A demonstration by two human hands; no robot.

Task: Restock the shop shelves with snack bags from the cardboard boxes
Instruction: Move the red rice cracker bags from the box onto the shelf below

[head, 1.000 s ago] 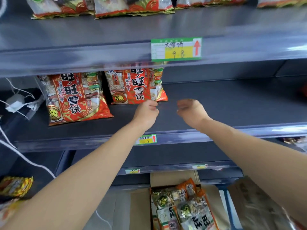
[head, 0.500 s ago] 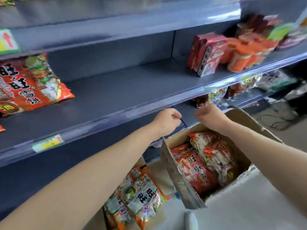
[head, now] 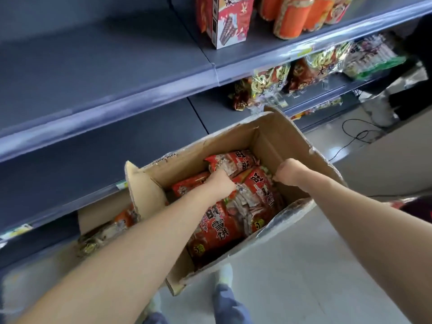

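- My left hand (head: 222,187) is down inside the open cardboard box (head: 233,146), fingers curled onto the red snack bags (head: 233,216); it looks clenched on the top edge of a bag, though the fingertips are hidden behind the knuckles.
- My right hand (head: 288,173) is at about 3 o'clock from the left one, also inside the box, closed in a loose fist at the edge of the bag that lies by the right wall. I cannot tell whether that grip has film pinched in it or only rests against it.
- The bags lie flat and overlapping, filling the box floor from my hands toward 6 o'clock; one more lies across the far end at 12 o'clock.
- I judge them light and soft: puffed film packs with brittle rice crackers inside. The film looks glossy, so likely slippery.
- Best hold is along the crimped end seams or by both short edges, not squeezing the middle, which could crack the contents.
- The empty dark shelf (head: 93,73) runs at 10 to 11 o'clock from the box, well above it, and needs filling.
- A second box (head: 102,213) with orange bags sits at 9 o'clock, partly behind my left forearm.
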